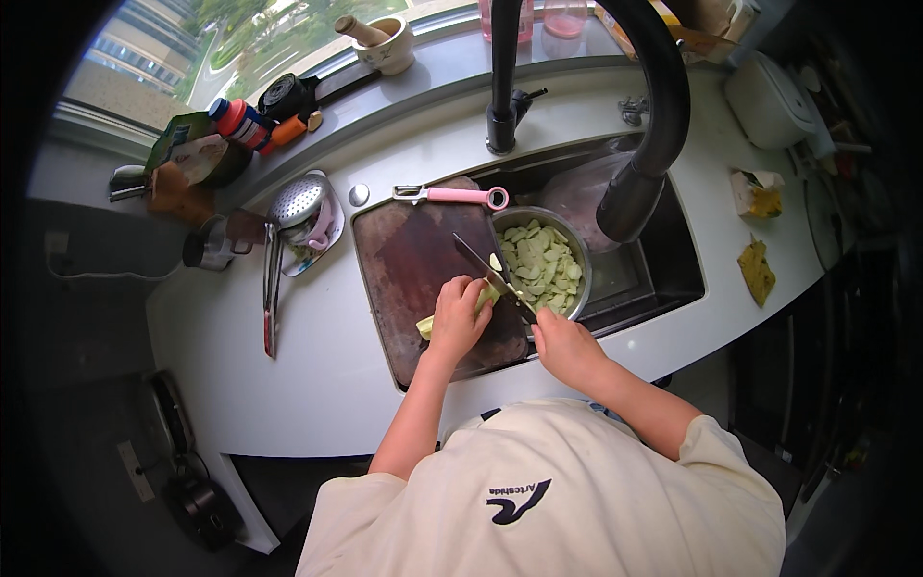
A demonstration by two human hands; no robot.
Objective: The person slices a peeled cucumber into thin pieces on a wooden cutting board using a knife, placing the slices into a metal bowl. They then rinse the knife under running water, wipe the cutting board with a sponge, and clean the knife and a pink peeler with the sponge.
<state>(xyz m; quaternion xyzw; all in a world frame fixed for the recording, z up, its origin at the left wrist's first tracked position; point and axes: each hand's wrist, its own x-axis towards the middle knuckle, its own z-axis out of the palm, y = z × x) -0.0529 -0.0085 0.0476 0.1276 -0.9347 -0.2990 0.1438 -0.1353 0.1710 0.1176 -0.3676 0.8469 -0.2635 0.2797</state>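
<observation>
My left hand (461,315) presses a pale green peeled vegetable piece (425,328) down on a dark, worn cutting board (411,252). In my right hand (566,342) is the handle of a kitchen knife (472,254), its blade slanting across the vegetable's far end, close to my left fingertips. One cut slice (495,262) lies by the blade near the board's right edge. Just right of the board, a round metal bowl (585,288) holds many pale green slices (541,263). A pink-handled peeler (458,195) rests along the board's far edge.
The board covers part of a black sink (670,267), where a clear plastic bag (577,191) lies. A black faucet (634,195) arches over it. Tongs (270,288) and a perforated metal strainer (299,198) lie to the left. A mortar with pestle (389,47) stands on the windowsill.
</observation>
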